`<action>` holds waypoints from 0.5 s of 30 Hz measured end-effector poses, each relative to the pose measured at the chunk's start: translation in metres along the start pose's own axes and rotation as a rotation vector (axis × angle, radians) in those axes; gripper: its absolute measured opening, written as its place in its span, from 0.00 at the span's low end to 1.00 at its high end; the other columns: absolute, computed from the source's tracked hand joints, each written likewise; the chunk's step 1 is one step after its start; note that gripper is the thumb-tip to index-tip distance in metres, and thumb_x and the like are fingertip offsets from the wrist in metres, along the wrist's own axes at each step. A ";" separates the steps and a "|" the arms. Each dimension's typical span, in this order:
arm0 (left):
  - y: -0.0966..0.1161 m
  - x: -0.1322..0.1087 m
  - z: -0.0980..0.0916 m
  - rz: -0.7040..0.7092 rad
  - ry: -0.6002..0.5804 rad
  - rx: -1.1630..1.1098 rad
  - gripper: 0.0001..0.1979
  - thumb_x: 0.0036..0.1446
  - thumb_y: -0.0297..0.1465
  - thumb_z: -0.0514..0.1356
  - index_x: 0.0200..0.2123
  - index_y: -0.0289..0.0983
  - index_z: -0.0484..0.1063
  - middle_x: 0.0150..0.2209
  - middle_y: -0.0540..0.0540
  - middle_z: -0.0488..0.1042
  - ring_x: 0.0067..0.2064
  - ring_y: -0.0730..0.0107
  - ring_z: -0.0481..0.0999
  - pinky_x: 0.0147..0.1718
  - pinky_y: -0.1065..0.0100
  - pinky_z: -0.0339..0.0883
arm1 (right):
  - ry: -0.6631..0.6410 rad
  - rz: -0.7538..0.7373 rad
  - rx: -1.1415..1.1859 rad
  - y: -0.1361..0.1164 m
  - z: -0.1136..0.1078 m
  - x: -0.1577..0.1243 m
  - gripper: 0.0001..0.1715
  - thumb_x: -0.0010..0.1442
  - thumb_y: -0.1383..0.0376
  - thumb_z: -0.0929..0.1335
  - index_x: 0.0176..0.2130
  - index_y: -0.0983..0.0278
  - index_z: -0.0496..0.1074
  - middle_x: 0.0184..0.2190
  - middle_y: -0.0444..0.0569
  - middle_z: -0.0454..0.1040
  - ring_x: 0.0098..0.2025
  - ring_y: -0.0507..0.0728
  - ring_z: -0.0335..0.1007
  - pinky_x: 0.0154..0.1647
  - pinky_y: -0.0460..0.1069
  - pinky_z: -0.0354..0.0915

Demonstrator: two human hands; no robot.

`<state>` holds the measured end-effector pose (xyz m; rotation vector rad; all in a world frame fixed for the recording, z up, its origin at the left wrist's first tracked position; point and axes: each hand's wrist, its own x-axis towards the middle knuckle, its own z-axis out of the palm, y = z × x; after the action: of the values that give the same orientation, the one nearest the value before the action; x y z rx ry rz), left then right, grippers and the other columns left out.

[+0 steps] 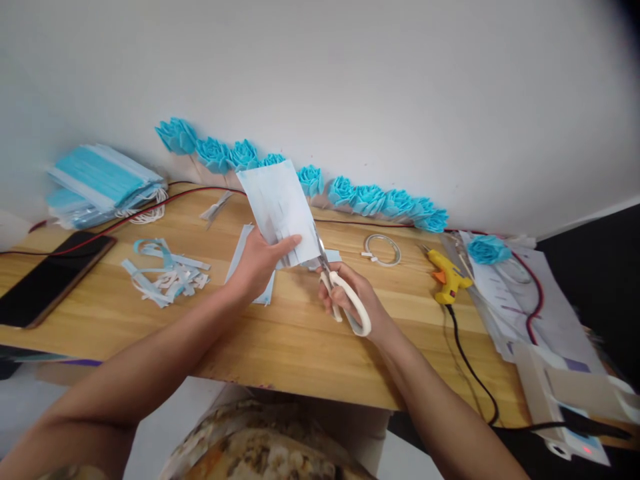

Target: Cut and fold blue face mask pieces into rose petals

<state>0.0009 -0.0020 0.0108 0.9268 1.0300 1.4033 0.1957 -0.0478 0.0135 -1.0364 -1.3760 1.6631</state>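
Wood-grained tabletop (310, 357) in light brown stands against a plain off-white wall (350, 80), with a black panel (590, 247) at the far right. Two bare hands work above the middle of it. The left hand (265, 257) pinches one pale blue-white rectangular sheet (280, 207) between thumb and fingers, holding it raised and tilted. The right hand (350, 293) grips one pair of white-handled metal scissors (357, 310), fingers wrapped around the loops, the blades at the sheet's lower right edge; whether they are apart or together I cannot tell.

Along the wall runs a row of bright blue flowers (369, 199) with layered petals, at least nine, crowded at the right end. One more blue flower (489, 250) lies on white printed papers (560, 293) at the right. At the back left sits a stack of pleated blue-and-white face masks (105, 177), too overlapped to count. In front of it lies one black smartphone (55, 280), then one loose heap of narrow white and blue strips (173, 277). Right of the scissors are one clear ring-shaped roll (399, 252) and one yellow glue gun (447, 277).
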 end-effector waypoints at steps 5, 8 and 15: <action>0.002 0.000 0.000 0.000 0.007 0.008 0.32 0.45 0.37 0.76 0.53 0.34 0.76 0.52 0.37 0.81 0.54 0.46 0.80 0.53 0.51 0.74 | 0.015 -0.001 0.016 0.001 0.000 0.000 0.41 0.46 0.39 0.78 0.47 0.61 0.67 0.26 0.40 0.70 0.23 0.49 0.64 0.20 0.45 0.61; 0.002 0.000 0.001 -0.005 0.009 -0.001 0.32 0.44 0.36 0.76 0.53 0.34 0.76 0.52 0.37 0.81 0.53 0.46 0.80 0.52 0.52 0.74 | 0.013 0.001 0.022 0.002 0.000 0.000 0.38 0.48 0.41 0.78 0.46 0.61 0.67 0.26 0.40 0.70 0.23 0.49 0.64 0.19 0.44 0.60; 0.003 0.001 0.001 0.004 0.002 -0.017 0.31 0.44 0.36 0.76 0.52 0.34 0.77 0.51 0.37 0.82 0.52 0.48 0.80 0.50 0.55 0.74 | 0.048 0.024 0.031 0.003 0.002 -0.002 0.37 0.50 0.42 0.77 0.47 0.61 0.68 0.26 0.40 0.71 0.21 0.48 0.63 0.18 0.43 0.60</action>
<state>0.0010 -0.0011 0.0139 0.9156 1.0163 1.4152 0.1942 -0.0508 0.0107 -1.0726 -1.3080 1.6612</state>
